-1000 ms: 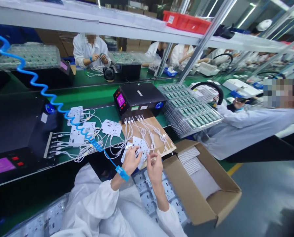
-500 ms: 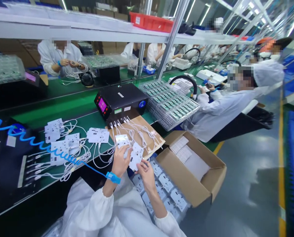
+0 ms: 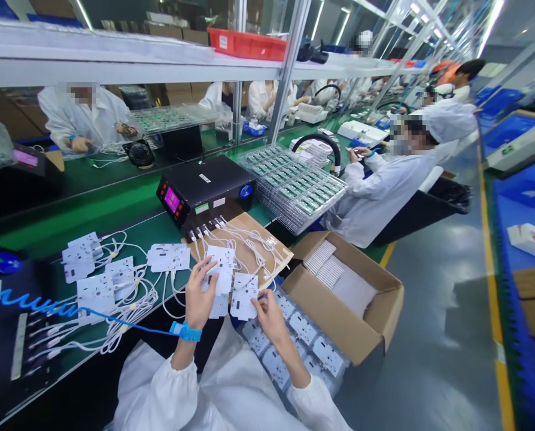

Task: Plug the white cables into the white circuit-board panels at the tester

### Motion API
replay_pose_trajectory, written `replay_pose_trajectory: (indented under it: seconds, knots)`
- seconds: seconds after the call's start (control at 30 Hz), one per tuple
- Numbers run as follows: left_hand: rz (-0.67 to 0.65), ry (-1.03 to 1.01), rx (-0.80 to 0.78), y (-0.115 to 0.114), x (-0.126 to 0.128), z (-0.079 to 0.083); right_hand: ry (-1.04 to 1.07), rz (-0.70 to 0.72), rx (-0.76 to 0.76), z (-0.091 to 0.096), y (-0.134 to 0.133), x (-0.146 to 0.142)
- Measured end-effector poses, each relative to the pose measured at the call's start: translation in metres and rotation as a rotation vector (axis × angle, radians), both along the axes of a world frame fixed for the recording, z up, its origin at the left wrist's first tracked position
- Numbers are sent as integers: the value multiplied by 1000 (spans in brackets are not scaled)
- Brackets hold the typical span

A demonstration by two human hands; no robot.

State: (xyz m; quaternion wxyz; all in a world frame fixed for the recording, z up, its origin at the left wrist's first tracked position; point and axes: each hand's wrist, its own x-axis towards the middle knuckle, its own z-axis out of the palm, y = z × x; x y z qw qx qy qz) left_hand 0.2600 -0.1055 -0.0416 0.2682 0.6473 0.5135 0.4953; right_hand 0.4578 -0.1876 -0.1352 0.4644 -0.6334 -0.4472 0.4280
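My left hand (image 3: 200, 297), with a blue wrist strap (image 3: 185, 331) below it, grips the left edge of a white circuit board (image 3: 221, 267). Part of another white board (image 3: 219, 306) shows beneath that one. A second white circuit board (image 3: 244, 295) is pinched at its right edge between the thumb and fingers of my right hand (image 3: 268, 312). The two held boards are side by side at the bench edge. White cables (image 3: 249, 244) run from a black box with a pink screen (image 3: 207, 187) to the area behind the boards.
More white boards with cables (image 3: 95, 293) lie on the green bench to the left. A coiled blue cord (image 3: 38, 305) crosses there. Trays of white boards (image 3: 303, 326) and an open carton (image 3: 339, 299) are at my right. Beyond sit stacked clear trays (image 3: 297, 188) and a co-worker (image 3: 375, 191).
My view has turned, so the scene sits further left. My left hand now grips the left board, which stands more fully in view. The right hand's board has moved clear of my left fingers.
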Motion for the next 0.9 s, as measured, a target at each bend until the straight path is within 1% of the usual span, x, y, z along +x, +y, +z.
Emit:
replay_pose_trajectory:
  seconds: [0.07,0.13,0.23,0.33,0.4,0.57,0.7,0.8,0.9]
  knots:
    - [-18,-22,-33,2,7,-3,-207,0,3,4,2,16]
    - [-61,-63,-107,4,15,-8,-359,-21,19,8,9,35]
    - [-127,-195,-274,8,31,-22,-595,-51,135,8,25,58]
    - [-151,-299,-377,11,47,-35,-785,-4,251,5,43,71]
    - [-149,-316,-404,14,56,-41,-804,35,310,4,51,74]
    - [-113,-365,-483,20,64,-43,-661,32,458,13,63,71]
    - [-140,-403,-508,21,62,-44,-687,108,497,20,66,66]
    - [-148,-411,-515,22,59,-47,-708,109,508,22,68,63]
    - [-127,-410,-487,24,55,-51,-699,102,517,24,70,64]
